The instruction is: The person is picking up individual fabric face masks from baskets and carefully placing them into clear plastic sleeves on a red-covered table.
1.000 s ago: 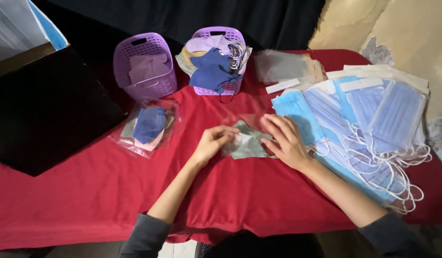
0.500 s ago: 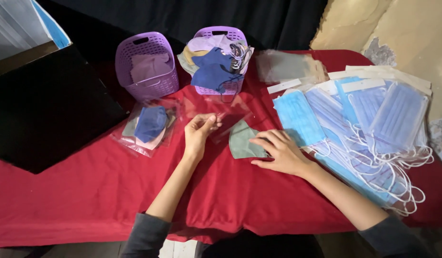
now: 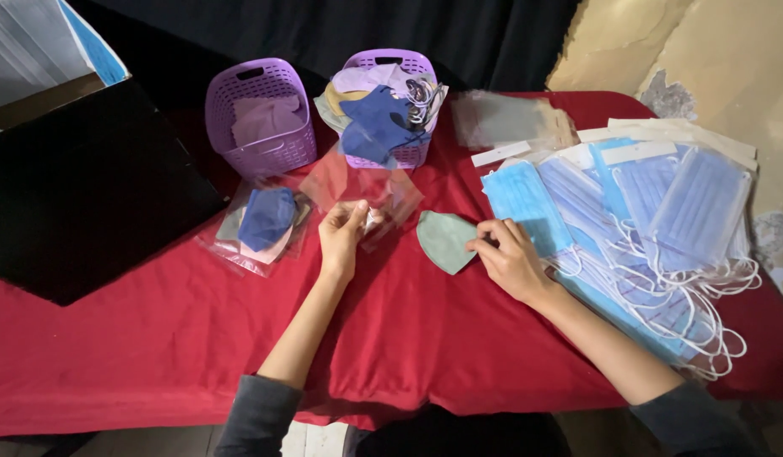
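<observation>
My left hand [image 3: 341,233] pinches a clear plastic bag [image 3: 357,188] and holds it up off the red tablecloth [image 3: 137,338]. My right hand [image 3: 508,258] rests its fingertips on the right edge of a grey-green folded face mask [image 3: 443,240], which lies flat on the cloth just right of the bag. The mask is outside the bag.
A bagged stack of masks with a dark blue one on top [image 3: 264,222] lies left of my left hand. Two purple baskets [image 3: 258,118] [image 3: 390,108] with cloth masks stand behind. Blue surgical masks [image 3: 628,211] and empty clear bags [image 3: 510,120] spread at right. A black box [image 3: 78,186] sits left.
The left hand has lifted the clear bag up and away to the left. The grey-green mask now lies bare on the cloth under the right hand's fingertips.
</observation>
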